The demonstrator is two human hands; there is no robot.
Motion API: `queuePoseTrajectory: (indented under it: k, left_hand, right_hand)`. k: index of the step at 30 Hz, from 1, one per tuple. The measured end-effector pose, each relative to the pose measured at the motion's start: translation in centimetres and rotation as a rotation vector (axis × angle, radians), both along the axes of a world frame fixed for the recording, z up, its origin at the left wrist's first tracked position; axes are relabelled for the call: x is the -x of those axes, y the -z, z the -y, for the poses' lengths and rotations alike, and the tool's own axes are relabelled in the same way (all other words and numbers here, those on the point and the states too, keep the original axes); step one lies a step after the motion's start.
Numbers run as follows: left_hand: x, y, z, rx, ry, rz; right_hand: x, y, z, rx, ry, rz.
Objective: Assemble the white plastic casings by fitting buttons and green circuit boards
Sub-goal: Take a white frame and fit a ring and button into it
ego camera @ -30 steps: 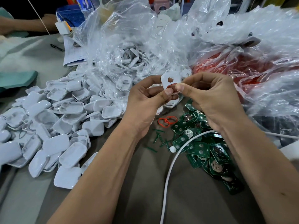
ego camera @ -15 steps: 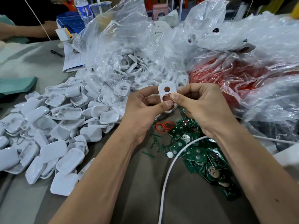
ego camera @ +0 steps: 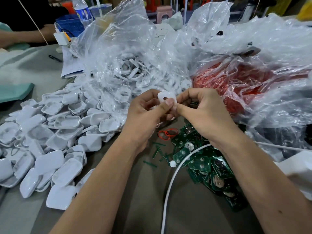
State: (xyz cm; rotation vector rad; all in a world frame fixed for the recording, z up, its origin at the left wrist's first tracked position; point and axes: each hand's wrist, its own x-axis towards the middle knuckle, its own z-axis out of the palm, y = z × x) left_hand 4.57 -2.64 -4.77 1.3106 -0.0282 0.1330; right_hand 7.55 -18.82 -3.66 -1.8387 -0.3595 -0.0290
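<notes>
Head view: white casing [ego camera: 166,97] between both hands' pinching fingers [ego camera: 168,104].

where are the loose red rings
In the head view, the loose red rings lie on the table just below the left hand, left of the green circuit boards.

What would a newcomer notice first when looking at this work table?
Probably the two hands at the centre: the left hand and right hand both pinch one white casing. Next, the big heap of white casings at left, and the green circuit boards beneath the right wrist.
</notes>
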Motion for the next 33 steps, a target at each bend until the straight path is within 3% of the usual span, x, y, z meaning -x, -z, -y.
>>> queuePoseTrajectory:
  k: [5, 9, 13, 24, 33]
  left_hand:
    - [-0.6, 0.2, -0.5, -0.193, -0.134, -0.008]
    - [-1.0, 0.5, -0.8, -0.226, -0.223, -0.021]
    - [-1.3, 0.6, -1.4, -0.257, -0.31, -0.03]
    - [-0.5, -0.3, -0.9, -0.039, -0.258, -0.038]
    - [-0.1, -1.0, -0.5, 0.197, -0.179, -0.015]
  right_hand:
    - [-0.4, 0.5, 0.2, 0.053, 0.013, -0.152]
    - [-0.7, 0.6, 0.4, 0.047, -0.024, -0.243]
    - [-0.7, 0.4, 0.5, 0.001, -0.07, -0.18]
    - [0.1, 0.0, 0.1, -0.179, 0.027, -0.039]
    - [0.5, -1.0, 0.1, -0.376, 0.016, -0.248]
